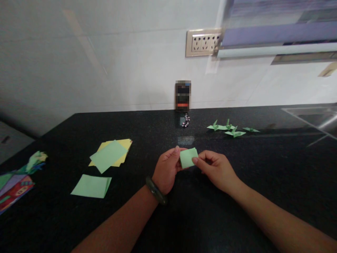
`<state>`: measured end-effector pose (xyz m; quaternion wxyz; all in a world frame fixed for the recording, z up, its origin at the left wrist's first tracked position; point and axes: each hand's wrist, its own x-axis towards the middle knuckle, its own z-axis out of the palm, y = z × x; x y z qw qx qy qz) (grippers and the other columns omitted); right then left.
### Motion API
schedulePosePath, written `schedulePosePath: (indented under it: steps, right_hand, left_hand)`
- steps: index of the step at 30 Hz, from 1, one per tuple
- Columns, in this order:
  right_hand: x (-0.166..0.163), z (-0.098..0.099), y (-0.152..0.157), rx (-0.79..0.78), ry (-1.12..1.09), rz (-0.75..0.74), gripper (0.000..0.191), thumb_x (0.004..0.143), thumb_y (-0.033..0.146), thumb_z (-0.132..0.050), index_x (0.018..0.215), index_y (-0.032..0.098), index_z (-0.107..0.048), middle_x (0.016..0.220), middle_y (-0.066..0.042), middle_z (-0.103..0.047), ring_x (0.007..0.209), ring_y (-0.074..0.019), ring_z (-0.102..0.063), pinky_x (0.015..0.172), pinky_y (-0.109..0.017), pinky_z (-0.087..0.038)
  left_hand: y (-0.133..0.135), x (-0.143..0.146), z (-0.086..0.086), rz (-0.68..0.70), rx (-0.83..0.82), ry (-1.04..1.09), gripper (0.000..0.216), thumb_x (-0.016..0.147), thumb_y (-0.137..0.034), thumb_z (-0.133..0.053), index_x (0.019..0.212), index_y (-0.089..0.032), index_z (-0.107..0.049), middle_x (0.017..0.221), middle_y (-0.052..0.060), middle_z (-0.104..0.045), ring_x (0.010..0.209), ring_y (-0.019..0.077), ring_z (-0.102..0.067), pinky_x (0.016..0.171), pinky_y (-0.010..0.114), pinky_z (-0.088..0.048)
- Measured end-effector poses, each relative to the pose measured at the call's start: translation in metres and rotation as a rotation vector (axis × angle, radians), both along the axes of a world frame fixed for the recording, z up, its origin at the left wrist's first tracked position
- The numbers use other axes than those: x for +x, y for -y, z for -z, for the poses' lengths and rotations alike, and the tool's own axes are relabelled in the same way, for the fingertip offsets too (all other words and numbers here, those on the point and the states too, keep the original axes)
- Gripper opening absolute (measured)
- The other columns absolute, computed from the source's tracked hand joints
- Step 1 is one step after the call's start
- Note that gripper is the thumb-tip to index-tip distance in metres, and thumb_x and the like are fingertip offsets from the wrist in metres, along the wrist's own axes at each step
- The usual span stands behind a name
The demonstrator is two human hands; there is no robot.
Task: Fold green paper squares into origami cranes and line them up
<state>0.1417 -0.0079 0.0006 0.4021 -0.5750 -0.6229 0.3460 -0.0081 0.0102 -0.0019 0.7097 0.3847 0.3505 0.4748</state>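
A small folded square of light green paper [187,158] is held just above the dark counter between both hands. My left hand [167,168], with a dark bangle [156,190] at the wrist, grips its left edge, thumb upright and the other fingers behind. With thumb and forefinger my right hand [217,168] pinches the paper's lower right corner. To the left lies another folded green sheet [91,186]. Behind it a flat green sheet [109,155] rests on a stack of yellow paper [125,149].
Several folded green paper cranes [234,133] stand at the back right. A phone [183,96] with a beaded strap [186,120] leans against the wall below a socket panel [204,43]. At far left lie a colourful packet [17,191] and crumpled paper [37,161]. The black counter [147,130] meets the wall behind.
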Motion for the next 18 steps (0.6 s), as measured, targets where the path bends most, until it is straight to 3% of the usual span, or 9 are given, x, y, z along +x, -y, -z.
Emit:
schedulePosePath:
  steps: [2,6,18]
  right_hand:
    - [-0.0006,-0.0006,0.0,-0.018,0.0,0.0,0.026,0.073,0.037,-0.056,0.057,0.017,-0.051,0.051,0.003,-0.046,0.047,-0.0093,-0.04,0.046,-0.022,-0.032]
    - [-0.0016,-0.0012,0.0006,-0.042,-0.009,-0.014,0.027,0.072,0.038,-0.056,0.056,0.017,-0.05,0.05,0.003,-0.045,0.046,-0.0091,-0.04,0.046,-0.022,-0.033]
    - [-0.002,-0.0003,0.0016,-0.059,-0.054,-0.04,0.027,0.075,0.037,-0.054,0.057,0.017,-0.05,0.049,0.004,-0.044,0.046,-0.0085,-0.039,0.046,-0.022,-0.031]
  left_hand:
    - [0.0001,-0.0003,0.0023,0.006,0.051,-0.032,0.034,0.074,-0.044,-0.056,0.087,-0.013,-0.062,0.073,0.004,-0.065,0.064,0.0129,-0.059,0.063,0.027,-0.046]
    - [0.0006,-0.0004,0.0028,-0.036,0.125,-0.227,0.031,0.066,-0.033,-0.067,0.089,-0.012,-0.063,0.068,0.002,-0.065,0.061,0.012,-0.057,0.06,0.024,-0.044]
    - [0.0011,-0.0005,0.0001,-0.078,0.212,-0.397,0.026,0.071,-0.032,-0.061,0.087,-0.011,-0.064,0.067,0.004,-0.064,0.06,0.0127,-0.056,0.058,0.024,-0.044]
